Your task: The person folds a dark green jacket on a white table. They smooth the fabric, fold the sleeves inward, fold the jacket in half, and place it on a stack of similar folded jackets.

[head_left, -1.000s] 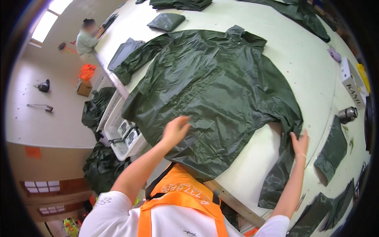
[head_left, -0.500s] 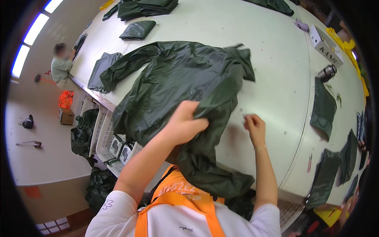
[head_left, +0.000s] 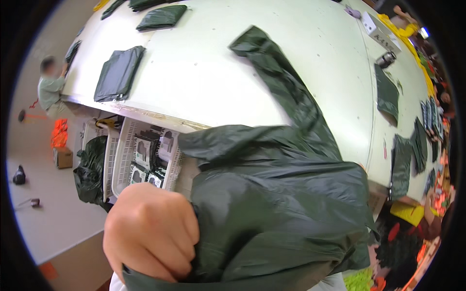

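A dark green raincoat-like garment [head_left: 281, 194] is lifted close in front of me, bunched and wrinkled. One of its sleeves [head_left: 291, 82] stretches away over the table, and a shorter flap hangs toward the near table edge. My left hand [head_left: 150, 230] is closed in a fist on the garment's edge at the lower left, its knuckles large in view. My right hand is almost wholly behind the garment. Only a small skin-coloured sliver shows at the upper right edge of the fabric, and its fingers are hidden.
The white table [head_left: 194, 72] bears a folded dark garment [head_left: 119, 72], a green packet [head_left: 162, 17], a white box [head_left: 381, 31], a flask [head_left: 386, 59] and more folded green pieces [head_left: 402, 165]. White baskets [head_left: 124, 155] with packaged items stand below its near edge. A person [head_left: 51, 85] is at the far left.
The garment has come off the table toward me and now fills the lower view. My left hand has risen close to the camera. The right hand, visible before beside the garment, is now mostly hidden.
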`<control>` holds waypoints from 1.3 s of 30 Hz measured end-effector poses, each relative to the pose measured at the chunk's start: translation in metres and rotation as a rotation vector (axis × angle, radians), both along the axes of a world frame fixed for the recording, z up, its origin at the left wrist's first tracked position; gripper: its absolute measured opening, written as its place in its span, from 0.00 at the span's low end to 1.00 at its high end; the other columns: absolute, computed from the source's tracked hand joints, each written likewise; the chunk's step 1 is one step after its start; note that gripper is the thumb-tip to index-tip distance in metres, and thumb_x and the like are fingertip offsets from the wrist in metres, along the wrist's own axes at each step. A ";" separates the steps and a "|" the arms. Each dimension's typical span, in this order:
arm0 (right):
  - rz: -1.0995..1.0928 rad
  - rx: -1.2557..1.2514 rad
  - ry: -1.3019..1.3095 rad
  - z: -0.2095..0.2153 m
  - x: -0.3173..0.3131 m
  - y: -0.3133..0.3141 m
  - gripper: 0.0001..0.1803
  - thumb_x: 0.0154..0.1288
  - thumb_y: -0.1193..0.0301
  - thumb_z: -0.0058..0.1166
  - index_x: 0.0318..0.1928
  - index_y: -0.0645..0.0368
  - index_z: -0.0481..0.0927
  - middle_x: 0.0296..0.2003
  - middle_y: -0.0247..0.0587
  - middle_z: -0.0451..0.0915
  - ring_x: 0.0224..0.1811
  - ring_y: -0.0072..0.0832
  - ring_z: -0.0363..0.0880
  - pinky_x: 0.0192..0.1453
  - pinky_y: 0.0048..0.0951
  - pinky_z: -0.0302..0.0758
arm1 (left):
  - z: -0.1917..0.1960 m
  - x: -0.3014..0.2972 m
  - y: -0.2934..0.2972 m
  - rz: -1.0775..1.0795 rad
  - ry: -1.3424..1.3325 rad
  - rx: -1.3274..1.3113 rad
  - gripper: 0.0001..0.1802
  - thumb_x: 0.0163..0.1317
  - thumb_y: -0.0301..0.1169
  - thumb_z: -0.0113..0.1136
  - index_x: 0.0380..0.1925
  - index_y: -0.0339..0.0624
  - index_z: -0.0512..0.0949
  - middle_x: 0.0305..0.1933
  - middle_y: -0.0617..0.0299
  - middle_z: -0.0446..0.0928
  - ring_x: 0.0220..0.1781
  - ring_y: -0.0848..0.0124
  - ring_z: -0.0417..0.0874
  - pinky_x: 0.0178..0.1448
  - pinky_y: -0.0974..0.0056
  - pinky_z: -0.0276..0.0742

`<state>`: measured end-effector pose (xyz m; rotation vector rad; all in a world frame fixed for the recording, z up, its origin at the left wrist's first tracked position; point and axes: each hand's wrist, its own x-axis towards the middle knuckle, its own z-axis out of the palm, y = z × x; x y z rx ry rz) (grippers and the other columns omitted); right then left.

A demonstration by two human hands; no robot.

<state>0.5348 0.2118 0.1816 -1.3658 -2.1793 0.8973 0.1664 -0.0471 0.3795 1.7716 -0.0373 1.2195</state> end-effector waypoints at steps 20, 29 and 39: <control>0.171 0.762 0.506 0.144 -0.329 0.207 0.21 0.58 0.68 0.51 0.52 0.60 0.70 0.45 0.45 0.75 0.43 0.32 0.75 0.53 0.34 0.72 | -0.165 -0.069 -0.147 1.681 -0.026 -1.269 0.16 0.66 0.32 0.50 0.47 0.29 0.73 0.43 0.60 0.75 0.47 0.72 0.72 0.53 0.69 0.64; 0.454 0.634 -0.292 -0.099 -0.360 0.161 0.27 0.55 0.65 0.55 0.58 0.48 0.70 0.65 0.43 0.61 0.67 0.42 0.57 0.63 0.51 0.59 | -0.269 -0.115 0.064 1.637 1.158 -0.601 0.39 0.53 0.29 0.62 0.66 0.43 0.59 0.71 0.47 0.52 0.73 0.50 0.53 0.73 0.52 0.48; 0.133 0.446 -0.611 -0.184 -0.234 0.259 0.38 0.63 0.42 0.43 0.71 0.37 0.52 0.73 0.31 0.47 0.75 0.40 0.40 0.71 0.62 0.37 | -0.330 -0.321 0.157 1.904 2.032 -0.478 0.37 0.61 0.54 0.51 0.66 0.49 0.60 0.71 0.55 0.57 0.73 0.60 0.55 0.72 0.42 0.42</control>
